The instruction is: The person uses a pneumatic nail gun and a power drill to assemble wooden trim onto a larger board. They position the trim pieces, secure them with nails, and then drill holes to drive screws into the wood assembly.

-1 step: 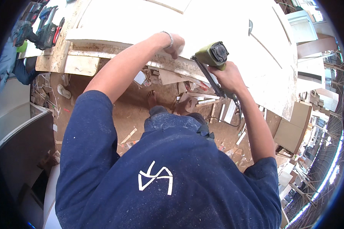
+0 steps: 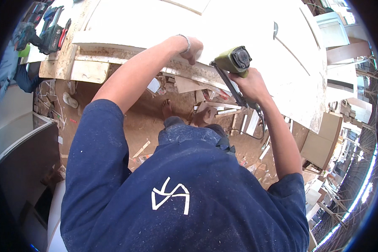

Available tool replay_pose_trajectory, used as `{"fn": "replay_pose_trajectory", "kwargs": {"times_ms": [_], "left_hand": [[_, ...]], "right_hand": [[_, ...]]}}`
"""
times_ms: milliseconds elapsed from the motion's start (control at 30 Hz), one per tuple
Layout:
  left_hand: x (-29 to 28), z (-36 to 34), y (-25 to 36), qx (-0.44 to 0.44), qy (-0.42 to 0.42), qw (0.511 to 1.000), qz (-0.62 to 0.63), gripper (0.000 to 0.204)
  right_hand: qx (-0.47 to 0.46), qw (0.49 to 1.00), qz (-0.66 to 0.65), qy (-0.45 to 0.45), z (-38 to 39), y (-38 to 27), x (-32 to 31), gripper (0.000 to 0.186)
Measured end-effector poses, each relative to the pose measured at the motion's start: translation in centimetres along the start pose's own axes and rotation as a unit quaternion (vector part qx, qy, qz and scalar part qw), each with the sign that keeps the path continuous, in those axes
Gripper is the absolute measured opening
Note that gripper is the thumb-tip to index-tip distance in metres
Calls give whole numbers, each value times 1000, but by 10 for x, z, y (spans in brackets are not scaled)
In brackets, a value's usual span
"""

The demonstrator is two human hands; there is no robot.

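In my right hand [image 2: 253,87] is an olive-green and black pneumatic nail gun [image 2: 227,63], its handle wrapped by my fingers. Its long black magazine slants down toward my body, and a thin dark hose trails from the handle's end. The gun's nose is hidden; its body stands over the near edge of a big white panel [image 2: 147,25] on the bench. To the left, my left hand [image 2: 192,51], with a chain bracelet at the wrist, is closed at that panel's front edge. Its fingers are curled down, partly hidden by the hand itself.
Cordless power tools [image 2: 50,38] and red-handled pliers [image 2: 64,33] lie at the bench's far left, beside another person's sleeve [image 2: 6,71]. Wood offcuts [image 2: 229,110] litter the floor below. A brown cabinet-like box [image 2: 323,136] stands at right, a dark glossy panel [image 2: 29,168] at left.
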State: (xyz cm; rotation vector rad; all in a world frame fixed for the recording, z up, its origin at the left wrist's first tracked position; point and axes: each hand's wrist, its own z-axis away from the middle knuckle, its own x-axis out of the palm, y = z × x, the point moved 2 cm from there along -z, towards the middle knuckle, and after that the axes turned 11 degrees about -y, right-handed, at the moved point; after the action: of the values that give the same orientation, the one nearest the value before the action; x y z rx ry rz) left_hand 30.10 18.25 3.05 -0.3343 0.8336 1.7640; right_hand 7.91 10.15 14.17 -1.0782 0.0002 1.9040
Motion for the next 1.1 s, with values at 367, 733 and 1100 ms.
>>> {"fn": "replay_pose_trajectory", "kwargs": {"times_ms": [367, 733, 1100], "left_hand": [[12, -15, -12, 38, 63, 997, 0, 21], [9, -21, -6, 5, -33, 999, -39, 54], [47, 98, -121, -100, 78, 991, -52, 93]], "right_hand": [[29, 999, -6, -26, 2, -6, -4, 41], [-1, 1000, -7, -11, 3, 7, -1, 42], [-17, 999, 33, -13, -6, 20, -3, 49]]}}
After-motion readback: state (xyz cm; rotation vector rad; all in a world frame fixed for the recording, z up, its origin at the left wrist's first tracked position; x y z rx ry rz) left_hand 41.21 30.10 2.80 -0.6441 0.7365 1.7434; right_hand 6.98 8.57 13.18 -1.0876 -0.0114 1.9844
